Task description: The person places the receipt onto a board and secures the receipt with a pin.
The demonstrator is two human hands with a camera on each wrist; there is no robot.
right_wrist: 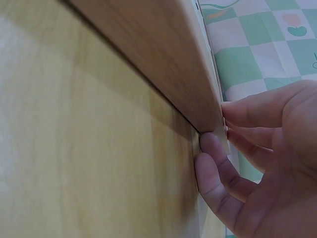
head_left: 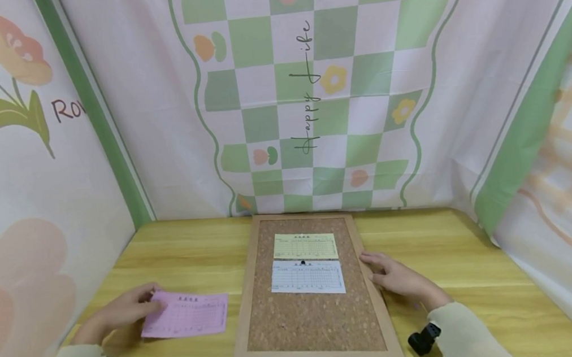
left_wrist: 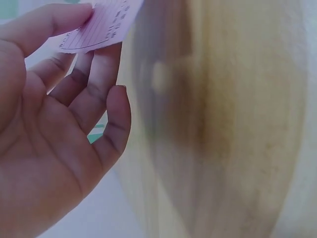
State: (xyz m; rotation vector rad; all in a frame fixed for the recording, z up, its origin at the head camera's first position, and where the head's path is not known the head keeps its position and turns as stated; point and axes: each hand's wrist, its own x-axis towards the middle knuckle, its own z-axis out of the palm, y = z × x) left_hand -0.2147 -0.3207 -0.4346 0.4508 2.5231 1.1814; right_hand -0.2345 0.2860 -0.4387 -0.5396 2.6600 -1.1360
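My left hand (head_left: 126, 311) pinches a pink printed slip (head_left: 188, 314) at its left side, thumb on top, above the table left of the corkboard. In the left wrist view, the slip (left_wrist: 106, 27) lies between thumb and fingers. A wood-framed corkboard (head_left: 314, 323) lies flat in the middle. On it are a yellow printed slip (head_left: 304, 248) and, just below, a light-blue one (head_left: 307, 278), with a small black pin (head_left: 303, 262) where they meet. My right hand (head_left: 399, 276) touches the board's right frame edge; in the right wrist view, its fingertips (right_wrist: 210, 171) rest beside the frame (right_wrist: 163, 54).
The wooden table (head_left: 445, 244) extends on both sides of the board. Behind it hangs a green-and-white checked curtain (head_left: 306, 114), close to the board's far end. More printed cloth hangs left and right. Each wrist wears a small black camera (head_left: 424, 339).
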